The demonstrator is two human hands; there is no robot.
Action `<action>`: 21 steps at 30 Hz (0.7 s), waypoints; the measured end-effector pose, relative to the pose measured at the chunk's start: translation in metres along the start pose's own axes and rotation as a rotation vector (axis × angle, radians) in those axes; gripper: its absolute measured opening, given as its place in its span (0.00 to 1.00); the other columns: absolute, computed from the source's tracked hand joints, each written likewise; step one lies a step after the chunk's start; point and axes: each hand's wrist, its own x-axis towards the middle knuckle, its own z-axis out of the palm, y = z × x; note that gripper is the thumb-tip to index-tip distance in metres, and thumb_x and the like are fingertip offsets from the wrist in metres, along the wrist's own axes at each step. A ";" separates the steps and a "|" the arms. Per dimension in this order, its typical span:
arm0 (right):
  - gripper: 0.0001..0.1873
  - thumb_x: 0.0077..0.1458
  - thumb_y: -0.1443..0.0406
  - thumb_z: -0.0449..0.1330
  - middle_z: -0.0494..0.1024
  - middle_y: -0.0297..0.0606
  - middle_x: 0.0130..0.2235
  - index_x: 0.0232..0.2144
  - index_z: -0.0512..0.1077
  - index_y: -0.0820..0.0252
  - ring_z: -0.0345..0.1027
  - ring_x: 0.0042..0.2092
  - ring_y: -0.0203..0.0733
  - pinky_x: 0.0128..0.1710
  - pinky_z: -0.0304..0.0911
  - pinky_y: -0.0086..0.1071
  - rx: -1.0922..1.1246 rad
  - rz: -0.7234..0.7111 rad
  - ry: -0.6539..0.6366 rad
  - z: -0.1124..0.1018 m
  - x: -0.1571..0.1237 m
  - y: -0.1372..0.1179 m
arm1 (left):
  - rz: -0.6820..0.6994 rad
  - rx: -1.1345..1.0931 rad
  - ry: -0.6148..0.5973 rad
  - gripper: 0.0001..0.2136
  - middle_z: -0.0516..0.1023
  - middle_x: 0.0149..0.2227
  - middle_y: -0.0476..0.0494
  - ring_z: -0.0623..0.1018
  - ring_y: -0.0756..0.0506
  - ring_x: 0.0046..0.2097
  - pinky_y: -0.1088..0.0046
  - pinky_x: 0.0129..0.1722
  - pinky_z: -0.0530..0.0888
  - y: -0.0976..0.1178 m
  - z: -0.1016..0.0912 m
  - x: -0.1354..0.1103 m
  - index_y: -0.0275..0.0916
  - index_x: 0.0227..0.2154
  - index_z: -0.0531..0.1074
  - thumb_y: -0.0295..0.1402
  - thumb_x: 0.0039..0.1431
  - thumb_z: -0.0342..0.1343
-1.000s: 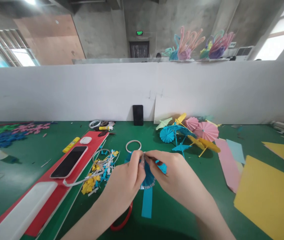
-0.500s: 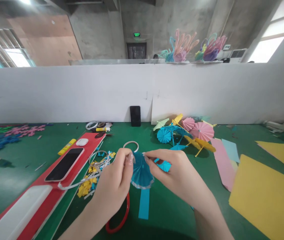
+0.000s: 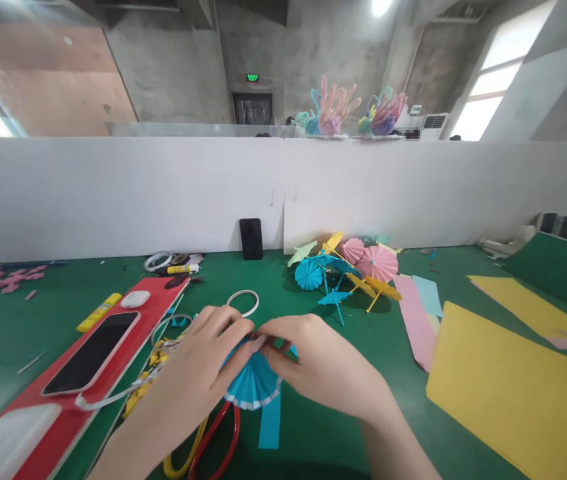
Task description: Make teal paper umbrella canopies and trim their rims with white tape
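Note:
A pleated blue paper fan (image 3: 252, 385) with a white edge is pinched at its top between both hands, low over the green table (image 3: 38, 320). My left hand (image 3: 198, 370) grips its left side, fingers closed. My right hand (image 3: 313, 363) grips the right side, fingertips meeting the left ones. Under the fan lie a blue paper strip (image 3: 269, 421) and scissors with red and yellow handles (image 3: 213, 443).
A phone (image 3: 90, 352) and a white earbud case (image 3: 134, 299) rest on a red sheet at left, beside paper scraps (image 3: 150, 370). A white ring (image 3: 243, 302), a pile of finished paper umbrellas (image 3: 348, 263), pink and yellow paper sheets (image 3: 508, 387) and a white partition (image 3: 113, 193) surround the hands.
The fan has spread wider and come lower toward the table, and my fingertips have closed together at its top. The view shifted right, so everything slid left.

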 end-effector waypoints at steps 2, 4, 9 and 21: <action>0.11 0.57 0.73 0.50 0.74 0.32 0.28 0.29 0.71 0.60 0.62 0.27 0.32 0.26 0.57 0.24 -0.015 0.017 -0.006 0.001 0.001 0.000 | 0.017 -0.055 -0.052 0.11 0.66 0.34 0.47 0.67 0.45 0.38 0.67 0.37 0.68 -0.003 0.002 0.001 0.42 0.31 0.63 0.36 0.66 0.39; 0.11 0.58 0.73 0.50 0.74 0.32 0.28 0.30 0.71 0.60 0.63 0.27 0.33 0.26 0.57 0.24 -0.005 0.038 0.001 0.000 0.001 0.000 | 0.017 -0.082 -0.058 0.12 0.66 0.33 0.48 0.67 0.45 0.36 0.67 0.35 0.68 -0.005 0.004 0.001 0.42 0.30 0.63 0.35 0.67 0.38; 0.09 0.60 0.71 0.50 0.77 0.34 0.35 0.36 0.70 0.58 0.68 0.33 0.34 0.31 0.61 0.25 0.083 0.033 -0.008 -0.002 -0.001 -0.002 | 0.016 -0.107 -0.008 0.09 0.68 0.35 0.47 0.69 0.45 0.38 0.69 0.36 0.68 -0.006 0.002 0.001 0.42 0.33 0.64 0.33 0.66 0.39; 0.15 0.60 0.55 0.52 0.65 0.26 0.22 0.30 0.69 0.59 0.51 0.22 0.29 0.20 0.45 0.24 0.057 -0.007 -0.014 0.000 0.002 0.005 | -0.065 -0.225 0.061 0.09 0.66 0.30 0.49 0.69 0.47 0.31 0.72 0.30 0.67 -0.002 0.003 -0.007 0.42 0.34 0.62 0.36 0.65 0.38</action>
